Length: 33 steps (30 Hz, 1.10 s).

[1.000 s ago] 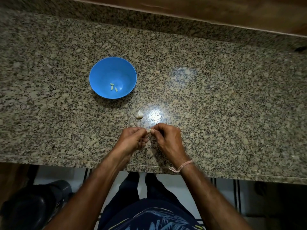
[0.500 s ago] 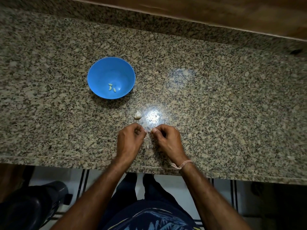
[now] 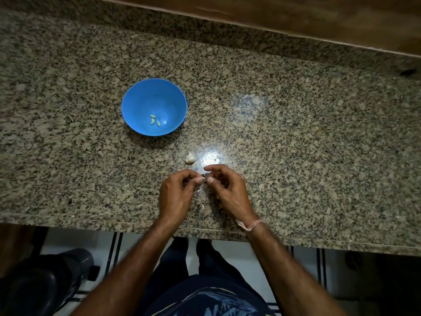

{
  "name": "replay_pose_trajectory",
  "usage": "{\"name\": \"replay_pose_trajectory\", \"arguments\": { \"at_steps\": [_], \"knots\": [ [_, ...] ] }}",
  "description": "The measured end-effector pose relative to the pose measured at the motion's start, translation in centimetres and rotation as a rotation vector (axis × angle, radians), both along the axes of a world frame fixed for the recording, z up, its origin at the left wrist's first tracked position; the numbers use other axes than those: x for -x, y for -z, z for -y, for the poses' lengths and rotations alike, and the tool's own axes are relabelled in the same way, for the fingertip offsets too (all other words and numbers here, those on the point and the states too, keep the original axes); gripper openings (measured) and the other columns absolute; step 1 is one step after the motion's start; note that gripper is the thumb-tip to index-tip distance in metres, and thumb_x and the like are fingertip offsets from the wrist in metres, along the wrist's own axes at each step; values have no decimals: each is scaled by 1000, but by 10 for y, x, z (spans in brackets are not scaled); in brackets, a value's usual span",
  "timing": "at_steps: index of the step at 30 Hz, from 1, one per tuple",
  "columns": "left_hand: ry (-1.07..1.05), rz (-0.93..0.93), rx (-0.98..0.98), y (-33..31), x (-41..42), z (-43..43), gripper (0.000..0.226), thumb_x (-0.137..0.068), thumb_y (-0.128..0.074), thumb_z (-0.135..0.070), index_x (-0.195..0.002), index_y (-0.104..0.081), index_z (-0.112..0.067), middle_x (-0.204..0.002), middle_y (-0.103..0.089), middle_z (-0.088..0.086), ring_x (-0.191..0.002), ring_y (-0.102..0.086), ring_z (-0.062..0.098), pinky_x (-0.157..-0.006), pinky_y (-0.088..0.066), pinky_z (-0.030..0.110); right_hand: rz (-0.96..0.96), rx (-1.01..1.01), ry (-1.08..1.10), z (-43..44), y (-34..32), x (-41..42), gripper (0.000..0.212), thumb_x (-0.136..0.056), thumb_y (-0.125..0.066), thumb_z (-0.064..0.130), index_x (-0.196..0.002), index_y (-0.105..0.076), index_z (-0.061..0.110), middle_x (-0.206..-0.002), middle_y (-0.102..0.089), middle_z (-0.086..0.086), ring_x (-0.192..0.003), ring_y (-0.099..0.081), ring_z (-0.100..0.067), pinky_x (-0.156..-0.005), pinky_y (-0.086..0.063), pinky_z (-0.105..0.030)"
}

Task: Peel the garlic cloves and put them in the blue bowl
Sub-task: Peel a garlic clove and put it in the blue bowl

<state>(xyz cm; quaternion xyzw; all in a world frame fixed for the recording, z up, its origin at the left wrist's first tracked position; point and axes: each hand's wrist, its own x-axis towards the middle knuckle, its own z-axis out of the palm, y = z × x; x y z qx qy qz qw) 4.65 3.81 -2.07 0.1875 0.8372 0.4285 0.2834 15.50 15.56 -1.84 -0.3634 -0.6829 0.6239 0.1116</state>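
Speckled granite tabletop [image 3: 296, 133] fills the frame | blue bowl [image 3: 136, 103] upper left of centre, three peeled cloves [image 3: 155, 120] inside | garlic piece [image 3: 189, 158] just above the hands | left hand [image 3: 175, 192] and right hand [image 3: 227, 190] lower centre, both grips pinching one small clove [image 3: 204, 178] between fingertips | peel scraps [image 3: 202, 206] on the tabletop below them

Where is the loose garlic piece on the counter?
In the head view, the garlic piece lies on the counter between the blue bowl and the left hand, touching neither.
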Motion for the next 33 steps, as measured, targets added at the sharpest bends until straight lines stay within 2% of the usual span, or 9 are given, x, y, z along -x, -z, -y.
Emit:
{"name": "replay_pose_trajectory", "arguments": {
  "at_steps": [2, 5, 13, 16, 18, 22, 25, 29, 33],
  "knots": [
    [25, 5, -6, 1, 0, -1, 7, -94, -75, -33, -95, -76, -26, -87, -74, -15, -84, -69, 0, -76, -60, 34, -26, 11, -1, 1, 1, 1, 12, -94, -75, 11, -106, -74, 9, -103, -76, -1, -99, -73, -14, -86, -61, -30],
    [42, 47, -11, -2, -1, -2, 4, -96, -73, -27, -93, -75, -25, -85, -73, -14, -81, -67, -4, -72, -53, 24, -11, 22, 42, 0, 3, 2, 8, -93, -74, 7, -101, -75, 6, -97, -77, -3, -93, -75, -17, -82, -61, -30],
    [56, 11, 83, -1, -2, 0, 21, -103, -61, -39, -91, -73, -26, -82, -71, -8, -77, -68, 13, -66, -53, 30, 8, 21, 100, 5, 4, 4, 6, -95, -72, 6, -99, -74, 3, -91, -76, -5, -85, -74, -12, -76, -59, -23],
    [70, -38, 18, -3, -2, 0, 7, -102, -63, -25, -107, -67, -25, -102, -70, -9, -90, -66, 8, -70, -51, 27, 47, 4, 155, 2, 7, 2, 7, -95, -74, 15, -98, -76, 9, -93, -77, -1, -88, -74, -14, -82, -62, -31],
    [103, -61, -67, -5, -1, 0, 21, -99, -69, -23, -119, -66, -26, -116, -68, -13, -101, -64, 1, -79, -55, 25, 55, -3, 157, 0, 8, 0, 9, -93, -76, 18, -97, -77, 10, -93, -77, -1, -90, -74, -16, -86, -63, -37],
    [106, -104, -73, -10, -3, -4, 12, -93, -74, -42, -102, -73, -33, -100, -71, -21, -91, -66, -2, -73, -56, 28, 61, -14, 132, 1, 7, -1, 15, -91, -79, 23, -95, -77, 10, -91, -78, -1, -89, -75, -18, -85, -63, -43],
    [53, -51, -67, -11, -3, -4, 9, -91, -76, -38, -96, -76, -30, -89, -74, -18, -86, -68, 1, -75, -61, 36, 44, -2, 148, 2, 6, -2, 14, -92, -78, 22, -95, -76, 9, -91, -77, -3, -89, -75, -20, -85, -63, -46],
    [-18, 38, -48, -12, -4, -5, 12, -90, -77, -38, -94, -79, -27, -85, -75, -13, -83, -71, 6, -77, -63, 42, 18, -4, 157, 6, 4, -3, 7, -95, -74, 14, -96, -75, 8, -90, -76, -4, -88, -74, -20, -84, -63, -40],
    [19, -109, 72, -14, -5, -8, 15, -94, -72, -42, -97, -76, -27, -80, -70, -15, -75, -64, 0, -62, -49, 25, 64, -89, 123, 8, 2, 0, 10, -96, -73, 20, -94, -73, 10, -87, -74, 1, -83, -71, -9, -77, -60, -24]
  ]
}}
